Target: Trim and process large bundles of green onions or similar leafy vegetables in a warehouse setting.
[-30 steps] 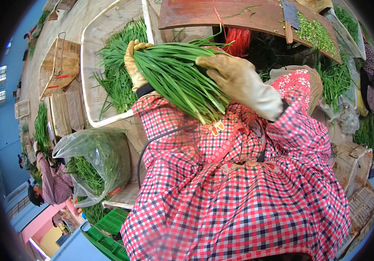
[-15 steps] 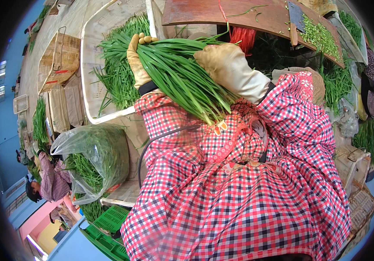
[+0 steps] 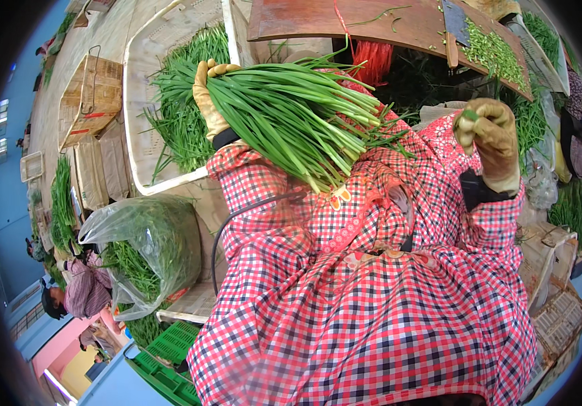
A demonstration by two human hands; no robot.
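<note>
A thick bunch of garlic chives (image 3: 291, 111) lies across my left forearm and the front of my checked smock, leaves toward the left and pale stalk ends toward the right. My left hand (image 3: 208, 98), in a tan work glove, wraps around the leafy end. Away from the bunch, at the right, my gloved right hand (image 3: 493, 139) is raised with its fingers curled in. A small green scrap (image 3: 469, 118) shows at its fingertips. Some short loose leaves (image 3: 394, 141) stick out by the stalk ends.
A white crate (image 3: 132, 128) of chives stands at the left. Ahead is a wooden board (image 3: 345, 19) with a knife (image 3: 455, 27) and chopped pieces (image 3: 494, 57); red string (image 3: 372, 64) hangs below. A clear bag (image 3: 183, 237) of greens and a green crate (image 3: 162, 358) stand at lower left.
My right hand has left the stalk ends and moved right, its fingers now curled. The stalk ends have fanned out. My left hand still holds the bunch, slightly lower.
</note>
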